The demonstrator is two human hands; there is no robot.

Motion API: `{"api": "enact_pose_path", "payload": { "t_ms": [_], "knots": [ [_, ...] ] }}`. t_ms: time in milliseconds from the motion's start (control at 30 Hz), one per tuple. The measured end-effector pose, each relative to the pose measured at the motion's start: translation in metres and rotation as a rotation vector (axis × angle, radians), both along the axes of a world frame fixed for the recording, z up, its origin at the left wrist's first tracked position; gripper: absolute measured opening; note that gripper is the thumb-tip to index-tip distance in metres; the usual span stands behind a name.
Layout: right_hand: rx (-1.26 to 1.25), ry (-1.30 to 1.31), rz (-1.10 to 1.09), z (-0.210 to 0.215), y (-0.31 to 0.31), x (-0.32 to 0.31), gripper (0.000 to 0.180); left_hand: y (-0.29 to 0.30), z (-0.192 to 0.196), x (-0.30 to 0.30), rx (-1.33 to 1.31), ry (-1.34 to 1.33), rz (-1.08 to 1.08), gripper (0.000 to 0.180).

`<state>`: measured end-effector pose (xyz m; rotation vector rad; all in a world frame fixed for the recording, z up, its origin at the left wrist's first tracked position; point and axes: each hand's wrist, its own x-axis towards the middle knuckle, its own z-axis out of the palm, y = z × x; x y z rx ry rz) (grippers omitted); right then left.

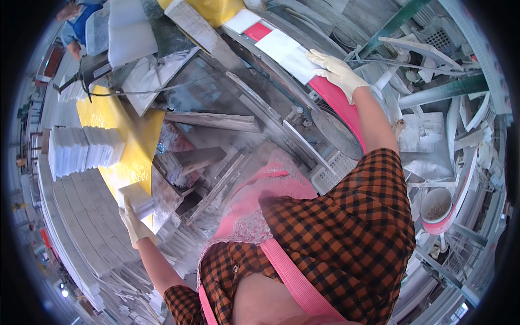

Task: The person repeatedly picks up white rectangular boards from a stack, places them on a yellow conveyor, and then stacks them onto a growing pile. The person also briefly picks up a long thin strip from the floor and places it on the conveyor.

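My right hand [337, 74], in a cream glove, lies flat with its fingers stretched over the end of a white tile [287, 51]. That tile rests on a narrow red belt [338, 103]; another white tile [241, 21] lies farther along it. Low on the left, my gloved left hand [134, 223] is closed against a short stack of white tiles [138, 199], its fingers along one side. The stack is at the lower end of a yellow sheet [132, 162]. Beside it, on the same sheet, stands a longer row of white tiles [86, 149].
Wooden boards [214, 121] and a dusty metal frame [265, 100] lie between my arms. To the right are green pipes [444, 92] and a bucket [436, 205] with a pink rim. Another person [81, 24] stands at the far left.
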<state>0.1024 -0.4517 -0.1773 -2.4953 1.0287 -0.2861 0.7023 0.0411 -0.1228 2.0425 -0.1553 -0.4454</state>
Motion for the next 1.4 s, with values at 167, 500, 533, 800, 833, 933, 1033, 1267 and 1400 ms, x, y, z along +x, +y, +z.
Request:
{"api": "enact_pose_path", "payload": {
  "t_ms": [167,500,533,800,833,933,1033,1267,1400],
  "knots": [
    [-0.245,0.301,0.148,0.003,0.022,0.026,0.092,-0.008,0.002,-0.003,-0.174,0.041,-0.165,0.071],
    [-0.384,-0.016,-0.117,-0.023,0.028,0.055,0.045,-0.009,-0.008,0.002,-0.009,-0.177,-0.057,0.09],
    [-0.158,-0.208,-0.212,-0.018,0.027,0.053,0.045,-0.006,-0.006,0.001,0.012,-0.152,-0.071,0.09],
    [-0.73,0.528,0.218,0.003,-0.013,0.09,0.071,-0.012,0.019,-0.013,0.086,-0.082,-0.196,0.09],
    [-0.734,0.551,0.193,0.001,-0.016,0.093,0.072,-0.013,0.018,-0.012,0.063,-0.097,-0.202,0.09],
    [-0.749,0.539,0.145,-0.013,-0.026,0.1,0.076,-0.013,0.012,-0.01,0.136,-0.128,-0.162,0.092],
    [-0.777,0.358,0.1,-0.028,-0.038,0.111,0.075,-0.011,0.004,-0.006,0.158,-0.138,-0.109,0.093],
    [-0.13,0.203,-0.168,0.031,-0.017,0.131,0.06,-0.013,-0.014,0.016,0.023,-0.053,-0.087,0.086],
    [0.055,-0.285,0.131,0.045,0.003,0.19,0.045,-0.018,-0.014,-0.001,0.241,-0.253,0.037,0.084]
  ]
}}
